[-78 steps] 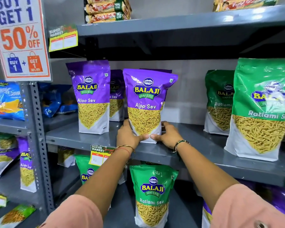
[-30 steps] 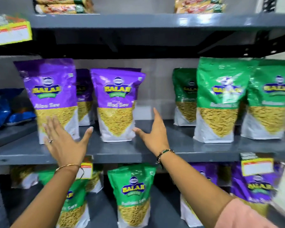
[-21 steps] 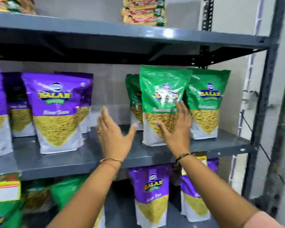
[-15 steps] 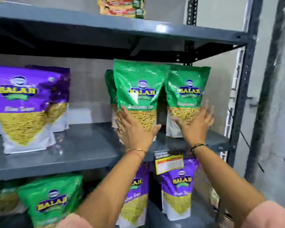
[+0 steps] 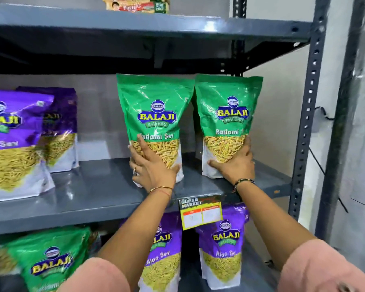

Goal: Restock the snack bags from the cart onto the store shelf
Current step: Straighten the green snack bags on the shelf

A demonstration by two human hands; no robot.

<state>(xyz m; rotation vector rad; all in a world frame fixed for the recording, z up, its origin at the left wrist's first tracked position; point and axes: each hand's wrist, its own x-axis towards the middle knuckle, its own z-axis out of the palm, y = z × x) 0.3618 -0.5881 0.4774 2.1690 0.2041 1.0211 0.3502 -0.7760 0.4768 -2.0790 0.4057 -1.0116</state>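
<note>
Two green snack bags are being straightened on the middle shelf (image 5: pixel 97 192) of a grey metal rack. The left hand (image 5: pixel 154 169) is laid flat and spread against the lower front of the left green bag (image 5: pixel 156 114), with the thumb hooked round its bottom right edge — pressed on rather than gripped, as far as can be told. The right hand (image 5: pixel 236 163) is cupped round the lower right corner of the right green bag (image 5: pixel 230 110), fingers wrapped to the side and thumb across the base.

Both bags stand on the shelf just beside each other, near its right end, well apart from the purple bags (image 5: pixel 19 140) at the left. Their long axes run upright, sealed tops up, printed fronts turned outward toward the aisle; the left one is tilted slightly.

The restocking appears well advanced: this shelf and the one below already carry bags. The cart is not in view, so what remains on it cannot be told — only final squaring seems left here.
</note>
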